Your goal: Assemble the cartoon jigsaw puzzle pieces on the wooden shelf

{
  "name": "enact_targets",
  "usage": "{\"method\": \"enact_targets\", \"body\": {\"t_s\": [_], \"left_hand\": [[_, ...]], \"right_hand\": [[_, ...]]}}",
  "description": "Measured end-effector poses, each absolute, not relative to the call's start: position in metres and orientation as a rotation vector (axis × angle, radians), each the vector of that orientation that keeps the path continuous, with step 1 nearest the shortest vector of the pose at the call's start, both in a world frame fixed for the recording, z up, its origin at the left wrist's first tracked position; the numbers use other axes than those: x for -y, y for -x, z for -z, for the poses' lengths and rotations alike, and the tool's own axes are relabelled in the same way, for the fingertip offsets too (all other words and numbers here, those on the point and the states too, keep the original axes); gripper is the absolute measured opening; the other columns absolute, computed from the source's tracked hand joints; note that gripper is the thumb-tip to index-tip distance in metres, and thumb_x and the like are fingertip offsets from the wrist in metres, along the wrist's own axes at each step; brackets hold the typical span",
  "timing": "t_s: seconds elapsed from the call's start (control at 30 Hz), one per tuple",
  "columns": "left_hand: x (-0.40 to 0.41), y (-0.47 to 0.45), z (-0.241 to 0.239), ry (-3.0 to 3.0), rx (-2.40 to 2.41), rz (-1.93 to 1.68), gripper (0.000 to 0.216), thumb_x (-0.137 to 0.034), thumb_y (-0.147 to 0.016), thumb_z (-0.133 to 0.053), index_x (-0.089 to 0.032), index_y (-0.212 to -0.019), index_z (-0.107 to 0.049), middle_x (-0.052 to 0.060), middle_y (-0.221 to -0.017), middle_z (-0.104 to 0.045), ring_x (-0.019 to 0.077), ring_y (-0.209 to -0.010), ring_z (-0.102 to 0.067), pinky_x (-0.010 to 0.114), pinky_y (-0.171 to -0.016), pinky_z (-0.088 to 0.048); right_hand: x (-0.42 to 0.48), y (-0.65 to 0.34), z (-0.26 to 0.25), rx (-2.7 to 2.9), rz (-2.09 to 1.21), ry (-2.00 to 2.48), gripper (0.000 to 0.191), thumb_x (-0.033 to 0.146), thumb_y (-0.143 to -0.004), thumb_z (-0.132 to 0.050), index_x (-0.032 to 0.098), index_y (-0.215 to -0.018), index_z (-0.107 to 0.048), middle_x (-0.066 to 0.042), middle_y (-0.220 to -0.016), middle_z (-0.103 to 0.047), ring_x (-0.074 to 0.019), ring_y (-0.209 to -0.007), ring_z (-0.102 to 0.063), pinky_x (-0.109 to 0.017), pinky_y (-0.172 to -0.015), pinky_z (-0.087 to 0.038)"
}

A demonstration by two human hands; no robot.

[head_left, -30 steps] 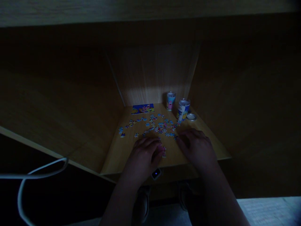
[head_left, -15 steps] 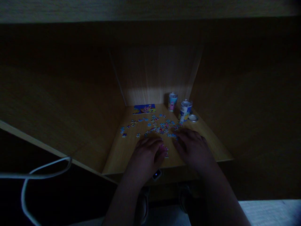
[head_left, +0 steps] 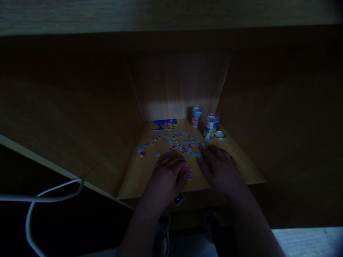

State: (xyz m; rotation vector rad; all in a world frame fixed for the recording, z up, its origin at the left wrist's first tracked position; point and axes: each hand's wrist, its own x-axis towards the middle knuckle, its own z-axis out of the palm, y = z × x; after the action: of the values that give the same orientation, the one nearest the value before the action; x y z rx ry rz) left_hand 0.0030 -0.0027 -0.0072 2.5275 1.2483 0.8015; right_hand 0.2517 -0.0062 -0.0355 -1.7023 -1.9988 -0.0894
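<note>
The scene is very dark. Several small jigsaw pieces point(head_left: 180, 143) lie scattered on a wooden desk point(head_left: 139, 171). My left hand point(head_left: 167, 175) rests palm down near the front edge, fingers curled beside a few joined pink pieces point(head_left: 189, 174). My right hand point(head_left: 218, 167) lies flat with fingers stretched toward the pile of pieces, its fingertips at the pile's near edge. Neither hand plainly holds a piece.
A printed picture card point(head_left: 164, 124) lies at the back left. Two small printed cans point(head_left: 196, 116) point(head_left: 210, 126) stand at the back right, with a round lid point(head_left: 220, 134) beside them. Wooden walls enclose the desk. A white cable point(head_left: 48, 191) loops at the left.
My right hand has crept forward and left toward the pile of pieces. My left hand has stayed almost still.
</note>
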Motion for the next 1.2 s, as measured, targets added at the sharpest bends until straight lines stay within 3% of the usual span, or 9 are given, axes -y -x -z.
{"method": "enact_targets", "body": {"t_s": [0.1, 0.3, 0.43, 0.63, 0.8, 1.0, 1.2], "left_hand": [[0.0022, -0.0029, 0.0074, -2.527, -1.248, -0.798, 0.014, -0.025, -0.108, -0.076, -0.026, -0.122, -0.076, 0.004, -0.132, -0.084, 0.0281, -0.125, -0.076, 0.054, -0.118, -0.055], [0.0023, -0.0046, 0.0046, -2.526, -1.233, -0.817, 0.013, -0.022, -0.106, -0.077, -0.026, -0.119, -0.076, 0.004, -0.131, -0.084, 0.0282, -0.123, -0.077, 0.054, -0.117, -0.056], [0.0018, -0.0045, 0.0046, -2.521, -1.240, -0.808, 0.015, -0.022, -0.106, -0.077, -0.027, -0.120, -0.076, 0.003, -0.131, -0.083, 0.0279, -0.123, -0.076, 0.054, -0.115, -0.057], [0.0024, -0.0045, 0.0051, -2.522, -1.232, -0.815, 0.010, -0.024, -0.108, -0.076, -0.026, -0.117, -0.075, 0.005, -0.131, -0.083, 0.0286, -0.124, -0.076, 0.055, -0.116, -0.056], [0.0037, -0.0050, 0.0034, -2.512, -1.234, -0.802, 0.009, -0.024, -0.106, -0.077, -0.026, -0.115, -0.075, 0.003, -0.128, -0.084, 0.0281, -0.122, -0.076, 0.055, -0.116, -0.056], [0.0026, -0.0039, 0.0044, -2.509, -1.243, -0.792, 0.007, -0.025, -0.108, -0.076, -0.027, -0.115, -0.075, 0.003, -0.129, -0.083, 0.0275, -0.122, -0.076, 0.054, -0.116, -0.056], [0.0017, -0.0033, 0.0055, -2.509, -1.236, -0.806, 0.008, -0.027, -0.109, -0.075, -0.026, -0.117, -0.076, 0.004, -0.132, -0.083, 0.0274, -0.123, -0.076, 0.054, -0.116, -0.056]], "right_hand": [[0.0058, -0.2519, 0.0367, 1.962, 0.075, 1.701, 0.047, 0.047, -0.115, -0.056, 0.021, -0.151, -0.070, -0.016, -0.157, -0.071, -0.0395, -0.146, -0.064, -0.061, -0.124, -0.051], [0.0061, -0.2520, 0.0329, 2.013, 0.063, 1.682, 0.049, 0.043, -0.115, -0.057, 0.030, -0.162, -0.065, -0.011, -0.162, -0.069, -0.0386, -0.148, -0.064, -0.063, -0.125, -0.051], [0.0063, -0.2516, 0.0314, 2.020, 0.062, 1.683, 0.049, 0.042, -0.116, -0.056, 0.027, -0.161, -0.067, -0.011, -0.164, -0.069, -0.0379, -0.149, -0.063, -0.061, -0.125, -0.051], [0.0046, -0.2525, 0.0325, 1.972, 0.067, 1.681, 0.043, 0.041, -0.114, -0.059, 0.020, -0.150, -0.072, -0.015, -0.149, -0.076, -0.0371, -0.138, -0.068, -0.056, -0.120, -0.054], [0.0018, -0.2558, 0.0348, 1.930, 0.061, 1.709, 0.031, 0.031, -0.112, -0.056, 0.017, -0.129, -0.078, -0.018, -0.128, -0.078, -0.0360, -0.121, -0.069, -0.051, -0.110, -0.056], [0.0046, -0.2555, 0.0332, 1.923, 0.074, 1.696, 0.041, 0.022, -0.110, -0.055, 0.020, -0.145, -0.077, -0.016, -0.125, -0.076, -0.0352, -0.117, -0.066, -0.049, -0.106, -0.056], [0.0042, -0.2538, 0.0336, 1.835, 0.093, 1.752, 0.025, 0.027, -0.109, -0.057, 0.019, -0.118, -0.079, -0.017, -0.117, -0.076, -0.0366, -0.112, -0.066, -0.051, -0.103, -0.056]]}}
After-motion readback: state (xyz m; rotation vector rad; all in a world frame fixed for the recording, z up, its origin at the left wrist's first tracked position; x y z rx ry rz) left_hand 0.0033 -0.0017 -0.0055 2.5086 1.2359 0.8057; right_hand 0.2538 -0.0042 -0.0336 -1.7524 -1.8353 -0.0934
